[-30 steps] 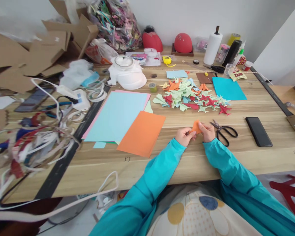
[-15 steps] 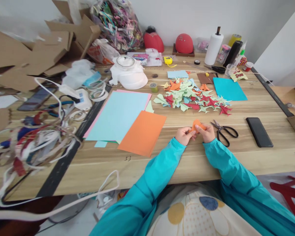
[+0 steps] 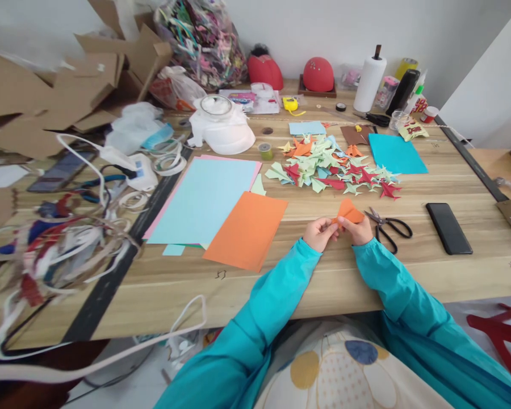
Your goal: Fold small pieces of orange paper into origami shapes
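Note:
Between my two hands is a small piece of folded orange paper [image 3: 348,210], held just above the table's front part. My left hand [image 3: 321,233] pinches its left edge with thumb and fingertips. On the other side, my right hand [image 3: 358,228] grips it, thumb on top; the fingers beneath are partly hidden. Black-handled scissors [image 3: 390,226] lie right beside my right hand. Beyond my hands spreads a heap of folded paper shapes [image 3: 323,162] in green, red, orange and blue. Orange sheets [image 3: 247,230] rest to the left, overlapping light blue paper [image 3: 204,196].
A black phone [image 3: 449,228] lies on the right. Turquoise paper [image 3: 397,153] is at the back right, near a white bottle-shaped roll [image 3: 369,85]. Tangled cords and ribbons [image 3: 63,244], a power strip [image 3: 142,173] and cardboard [image 3: 72,85] crowd the left.
The orange paper now stands up as a larger, pointed flap above my fingers, where before it was a smaller rounded fold. My hands have barely moved.

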{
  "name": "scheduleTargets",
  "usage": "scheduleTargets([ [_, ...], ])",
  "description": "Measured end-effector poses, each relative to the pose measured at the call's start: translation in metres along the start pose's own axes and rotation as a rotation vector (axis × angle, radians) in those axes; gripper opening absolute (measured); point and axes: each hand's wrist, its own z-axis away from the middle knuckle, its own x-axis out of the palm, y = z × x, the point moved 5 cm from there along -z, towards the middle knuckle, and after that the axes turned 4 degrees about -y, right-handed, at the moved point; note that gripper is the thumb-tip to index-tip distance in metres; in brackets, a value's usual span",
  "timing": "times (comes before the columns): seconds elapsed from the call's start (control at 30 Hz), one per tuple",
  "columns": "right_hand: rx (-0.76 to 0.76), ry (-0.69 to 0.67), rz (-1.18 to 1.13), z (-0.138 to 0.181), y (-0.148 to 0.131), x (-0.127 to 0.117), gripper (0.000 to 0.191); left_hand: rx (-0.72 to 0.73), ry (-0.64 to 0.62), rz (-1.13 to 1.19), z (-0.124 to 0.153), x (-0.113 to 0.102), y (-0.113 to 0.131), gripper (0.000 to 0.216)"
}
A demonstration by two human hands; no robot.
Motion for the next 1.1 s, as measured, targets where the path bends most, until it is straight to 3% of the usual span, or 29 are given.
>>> scheduleTargets([
  [0.17, -0.04, -0.014, 0.099, 0.005, -0.004, 0.002, 0.027, -0.012, -0.017, -0.022, 0.001, 0.001, -0.002, 0.036],
  [0.63, -0.022, 0.043, 0.072, 0.006, -0.013, 0.001, 0.028, -0.077, -0.004, -0.037, 0.001, 0.001, -0.004, 0.037],
  [0.83, -0.012, 0.038, 0.096, 0.007, -0.015, 0.003, 0.028, -0.037, -0.023, -0.103, 0.002, 0.0, 0.0, 0.039],
  [0.93, -0.013, 0.054, 0.096, 0.005, -0.012, 0.0, 0.029, -0.054, -0.003, -0.043, 0.001, 0.0, 0.0, 0.039],
  [1.1, -0.032, 0.195, -0.007, -0.004, 0.0, -0.016, 0.03, -0.121, 0.039, 0.138, 0.0, -0.003, -0.003, 0.047],
])
